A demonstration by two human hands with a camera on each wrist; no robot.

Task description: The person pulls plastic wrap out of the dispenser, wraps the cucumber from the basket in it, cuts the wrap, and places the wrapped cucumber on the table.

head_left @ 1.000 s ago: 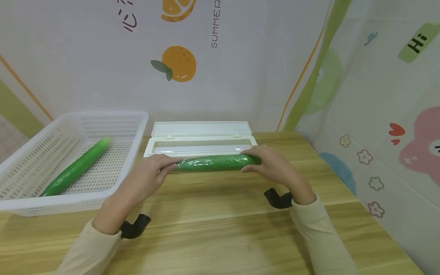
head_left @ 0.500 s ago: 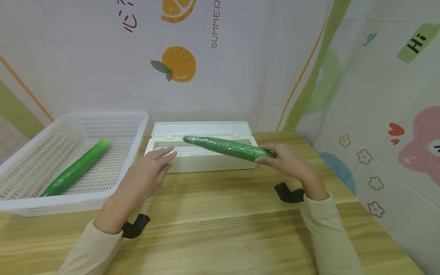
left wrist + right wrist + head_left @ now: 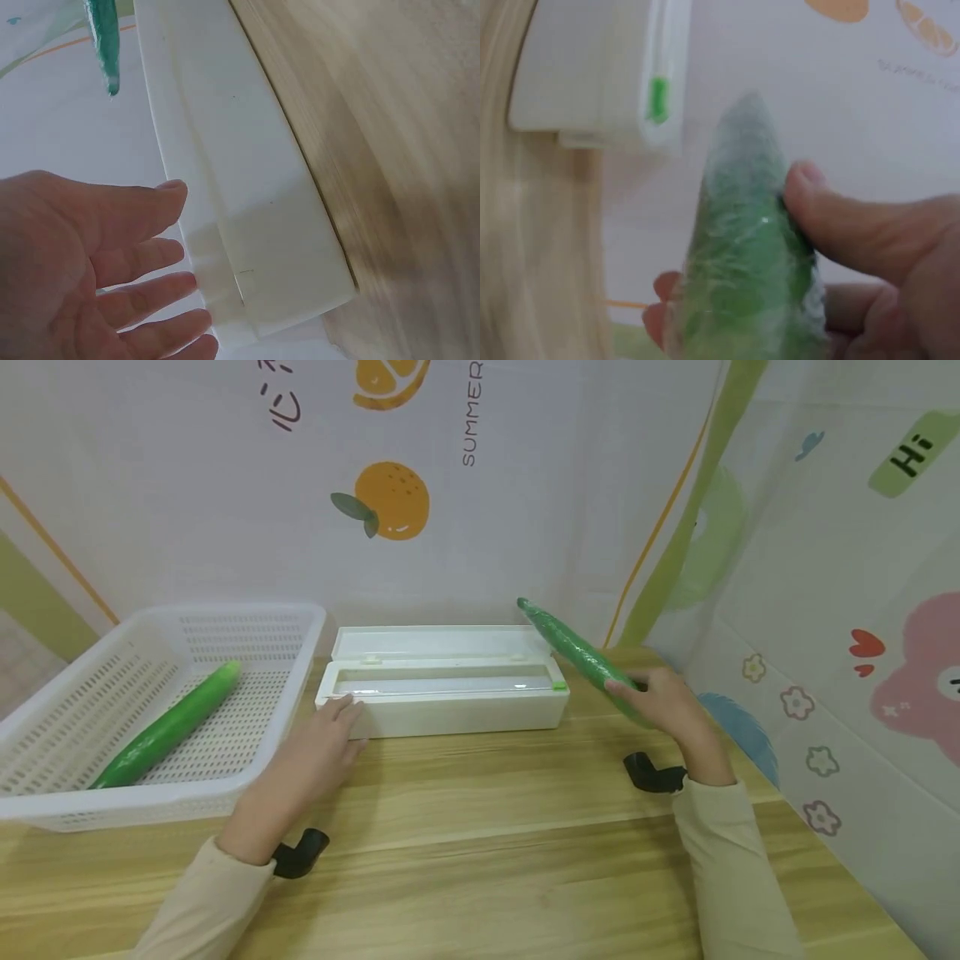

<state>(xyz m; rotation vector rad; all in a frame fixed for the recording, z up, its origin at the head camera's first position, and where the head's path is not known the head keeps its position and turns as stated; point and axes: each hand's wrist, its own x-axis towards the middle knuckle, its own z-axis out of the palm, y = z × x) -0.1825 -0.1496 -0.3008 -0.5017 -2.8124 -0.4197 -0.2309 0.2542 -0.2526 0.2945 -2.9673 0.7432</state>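
The right hand [image 3: 671, 703] holds with thumb and fingers one end of a film-wrapped cucumber [image 3: 576, 650], which is in the air near the right end of the white box [image 3: 457, 717], tilted, with its thin tip up and toward the left. The left hand [image 3: 318, 752] has its fingers loosely extended at the left front corner of the box, but I cannot tell whether they touch it. The box, its lid [image 3: 442, 643] turned back, stands on the table [image 3: 480, 835] beside a basket [image 3: 150, 807], in which a second cucumber [image 3: 168, 728] lies.

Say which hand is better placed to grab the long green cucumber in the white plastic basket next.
Probably the left hand: empty and nearer the basket. The right hand grips a long green film-wrapped cucumber.
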